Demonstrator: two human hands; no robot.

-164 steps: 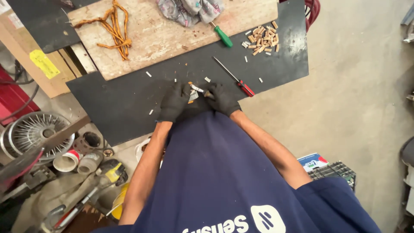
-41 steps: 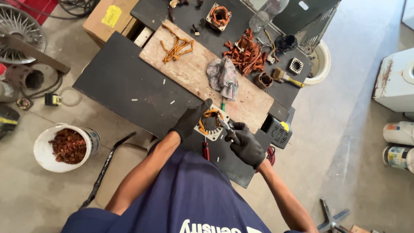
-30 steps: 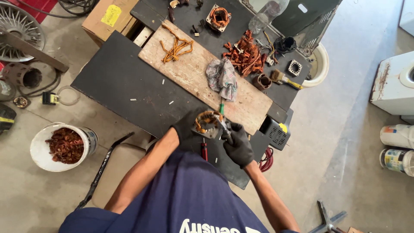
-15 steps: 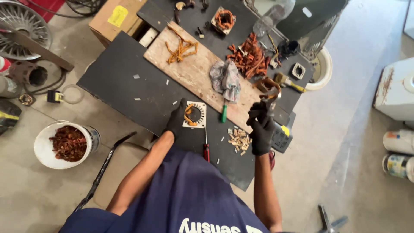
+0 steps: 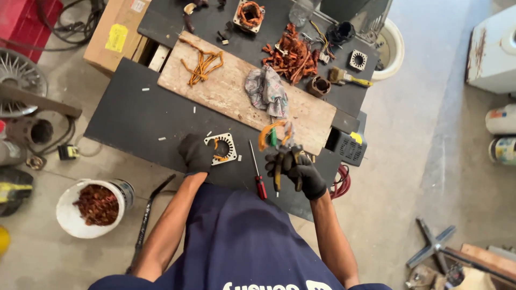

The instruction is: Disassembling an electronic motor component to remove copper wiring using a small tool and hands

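Seemingly pressed flat, gloved left hand [image 5: 194, 153] on the stator core [image 5: 221, 148] at its 9 o'clock edge, fingers hard to separate. Right hand [image 5: 297, 168] clenched around pliers [image 5: 284, 167]; copper loop [image 5: 274, 133] at 12 o'clock, jaw ends hidden.

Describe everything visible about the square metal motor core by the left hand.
The motor core is a flat, square, pale metal piece with a round toothed opening in its middle. A few strands of orange-copper wire cling to its inner teeth; most slots look bare. It lies flat on the black tabletop, just below the wooden board. The gloved left hand rests against its left edge. A red-handled screwdriver lies apart to its right.
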